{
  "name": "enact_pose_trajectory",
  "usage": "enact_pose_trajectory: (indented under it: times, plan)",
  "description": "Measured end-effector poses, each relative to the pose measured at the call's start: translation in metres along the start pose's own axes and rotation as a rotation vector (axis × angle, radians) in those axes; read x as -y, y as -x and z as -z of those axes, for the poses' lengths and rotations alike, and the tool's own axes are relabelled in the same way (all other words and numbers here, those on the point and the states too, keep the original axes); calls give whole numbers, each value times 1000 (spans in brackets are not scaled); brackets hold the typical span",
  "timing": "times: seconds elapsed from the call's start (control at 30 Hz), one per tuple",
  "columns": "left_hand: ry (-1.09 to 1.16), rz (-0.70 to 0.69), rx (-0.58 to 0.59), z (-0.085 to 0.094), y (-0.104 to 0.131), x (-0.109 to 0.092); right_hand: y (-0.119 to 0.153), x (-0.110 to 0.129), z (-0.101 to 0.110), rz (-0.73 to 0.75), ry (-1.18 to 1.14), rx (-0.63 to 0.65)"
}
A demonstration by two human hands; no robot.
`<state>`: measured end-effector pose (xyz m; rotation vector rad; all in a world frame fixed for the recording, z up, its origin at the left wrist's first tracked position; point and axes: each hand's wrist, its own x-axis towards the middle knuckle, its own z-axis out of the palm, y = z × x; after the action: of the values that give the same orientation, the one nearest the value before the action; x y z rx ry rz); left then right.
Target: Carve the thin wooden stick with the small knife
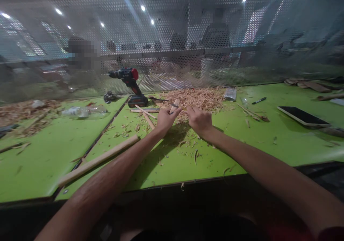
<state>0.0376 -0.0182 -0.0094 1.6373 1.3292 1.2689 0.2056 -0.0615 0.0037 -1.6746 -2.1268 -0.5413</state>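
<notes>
My left hand (165, 118) is closed around a small pale wooden piece (175, 105), lifted just over the green table (242, 144). A thin dark item lies across that piece; what it is I cannot make out. My right hand (199, 121) sits close beside it, back of the hand up and fingers curled, its fingertips reaching toward the piece. Whether it grips anything is hidden. Both hands hover at the near edge of a pile of wood shavings (200, 97).
A red-and-black cordless drill (131, 82) stands at the back left, with thin sticks (147, 116) beside it. A long wooden stick (99, 160) lies at the front left. A phone (303, 115), pen (259, 100), small packet (230, 94) and plastic bottle (83, 111) lie around. A mesh screen (188, 37) backs the table.
</notes>
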Motion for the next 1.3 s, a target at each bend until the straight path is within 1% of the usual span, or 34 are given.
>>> enact_pose_trajectory:
  times: [0.13,0.27,0.33,0.47,0.53,0.73,0.97,1.13,1.3]
  plan:
    - [-9,36,-25,1,0,-3,0,2,-1,-32,12,8]
    - [3,40,-24,1,0,-5,-2,2,-1,-44,1,1]
    - [2,17,-3,2,0,-3,-3,-2,0,-9,-27,3]
    - [-25,-58,54,6,-1,2,-8,-13,0,103,-106,49]
    - [-49,-74,61,7,0,3,-9,-16,-1,127,-118,61]
    - [-27,-64,27,7,3,0,-8,-12,-3,99,-55,36]
    - [-5,-71,-4,5,6,-3,-6,-9,-3,100,-67,37]
    - [-7,-34,-15,4,5,-3,-4,-8,-6,93,-45,-18]
    - [32,8,-14,3,3,-3,-2,-3,-4,56,-22,-5]
